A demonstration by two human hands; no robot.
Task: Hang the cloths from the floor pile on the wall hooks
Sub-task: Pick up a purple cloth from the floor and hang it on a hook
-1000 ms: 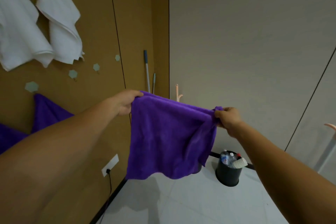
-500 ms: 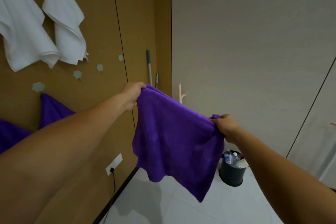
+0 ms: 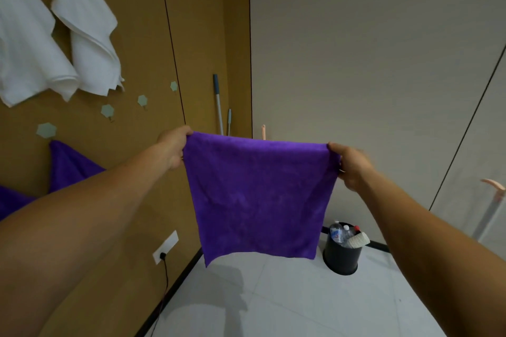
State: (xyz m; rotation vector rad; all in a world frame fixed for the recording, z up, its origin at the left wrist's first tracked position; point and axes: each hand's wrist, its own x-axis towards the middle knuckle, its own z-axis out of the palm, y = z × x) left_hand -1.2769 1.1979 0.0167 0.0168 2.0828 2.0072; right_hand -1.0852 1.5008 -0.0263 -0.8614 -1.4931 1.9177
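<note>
The left hand (image 3: 173,149) pinches one top corner of the purple cloth (image 3: 260,197); the right hand (image 3: 349,165) grips the other; the cloth hangs flat between them, beside the brown hook wall (image 3: 142,44).

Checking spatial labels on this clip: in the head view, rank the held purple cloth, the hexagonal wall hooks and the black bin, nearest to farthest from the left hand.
1. Held purple cloth: top corner gripped by the left hand itself.
2. Hexagonal wall hooks: on the brown wall, just up-left of it.
3. Black bin: on the floor, low and far right.
</note>
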